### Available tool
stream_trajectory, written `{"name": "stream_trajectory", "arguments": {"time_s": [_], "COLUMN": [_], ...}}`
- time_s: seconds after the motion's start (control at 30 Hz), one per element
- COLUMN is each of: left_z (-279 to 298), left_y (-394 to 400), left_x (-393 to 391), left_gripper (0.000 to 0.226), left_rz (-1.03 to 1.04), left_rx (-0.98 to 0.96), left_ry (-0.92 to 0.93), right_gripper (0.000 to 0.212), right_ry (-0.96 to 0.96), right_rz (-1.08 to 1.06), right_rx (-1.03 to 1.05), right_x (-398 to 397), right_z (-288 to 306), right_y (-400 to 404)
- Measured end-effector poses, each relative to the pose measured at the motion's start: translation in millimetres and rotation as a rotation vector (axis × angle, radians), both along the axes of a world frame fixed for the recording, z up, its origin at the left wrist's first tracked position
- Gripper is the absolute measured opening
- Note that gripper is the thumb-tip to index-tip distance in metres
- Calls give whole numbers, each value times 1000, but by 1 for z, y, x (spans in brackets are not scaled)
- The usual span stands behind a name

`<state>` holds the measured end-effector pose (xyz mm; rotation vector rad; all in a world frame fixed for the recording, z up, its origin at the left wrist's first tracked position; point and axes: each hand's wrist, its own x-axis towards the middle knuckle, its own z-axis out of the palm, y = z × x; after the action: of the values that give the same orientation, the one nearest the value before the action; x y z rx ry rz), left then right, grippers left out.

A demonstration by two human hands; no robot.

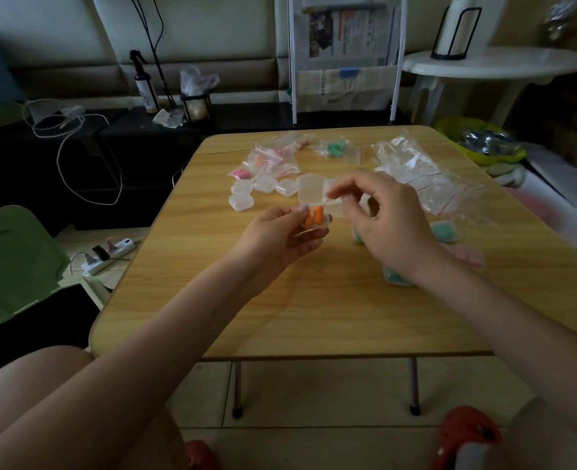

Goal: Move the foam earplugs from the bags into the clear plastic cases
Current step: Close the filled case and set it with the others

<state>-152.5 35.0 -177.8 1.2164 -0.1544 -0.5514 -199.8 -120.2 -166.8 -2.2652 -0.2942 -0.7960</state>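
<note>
i count two orange earplugs (313, 217) in the open case (314, 212): left hand (280, 237) grips its base, right hand (387, 220) pinches the lid.

Left hand (282, 237) cupped under an open clear case (314, 223), two orange earplugs (313, 217) upright inside. Right hand (390, 225) just right of that grip, thumb and forefinger pinching the raised lid (311, 194). Beyond the grip, a cluster of closed empty cases (246, 193) on the wooden table (314, 310). Farther back, small bags of pink and orange plugs (268, 161) and green plugs (337, 148). Right of the grip, emptied bags (426, 174) and cases holding teal plugs (444, 231).
</note>
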Motion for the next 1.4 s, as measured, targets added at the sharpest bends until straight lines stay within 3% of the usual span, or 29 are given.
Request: {"name": "stream_trajectory", "arguments": {"time_s": [0.07, 0.23, 0.37, 0.47, 0.6, 0.7, 0.8, 0.9, 1.03, 1.2, 1.3, 1.4], "left_z": [0, 0, 3, 7, 8, 7, 6, 6, 6, 4, 4, 9], "left_y": [0, -3, -3, 0, 3, 5, 6, 5, 2, 0, -4, -5], "left_x": [0, -4, -2, -1, 0, -1, -2, -4, -5, -6, -8, -8], "left_gripper": [20, 23, 32, 33, 31, 23, 19, 20, 16, 20, 32, 26], "left_rz": [-23, -71, -20, 0, -22, -63, -94, -122, -101, -112, -95, -59], "left_rx": [5, 16, -99, -181, -151, -97, -45, -1, -72, 73, 168, 144], "left_ry": [7, 23, 152, 250, 277, 251, 224, 222, 252, 74, 15, 7], "right_gripper": [23, 35, 29, 23, 14, 28, 32, 21, 16, 20, 12, 18], "right_ry": [2, 299, 269, 232, 236, 246, 204, 119, 69, 351, 355, 330], "right_rz": [-20, 85, 118, 145, 151, 154, 137, 114, 112, 172, 132, 108], "right_rx": [72, 221, 275, 163, -47, -134, -201, -210, -286, -75, 0, 82], "right_x": [1, 7, 6, 4, 3, 2, 3, 2, 2, 1, 0, 1], "right_z": [2, -5, -4, -2, -5, -7, -8, -8, -8, 3, 11, 19], "right_y": [-1, -4, -5, -5, -4, -4, -3, -4, -2, -7, -15, -28]}}
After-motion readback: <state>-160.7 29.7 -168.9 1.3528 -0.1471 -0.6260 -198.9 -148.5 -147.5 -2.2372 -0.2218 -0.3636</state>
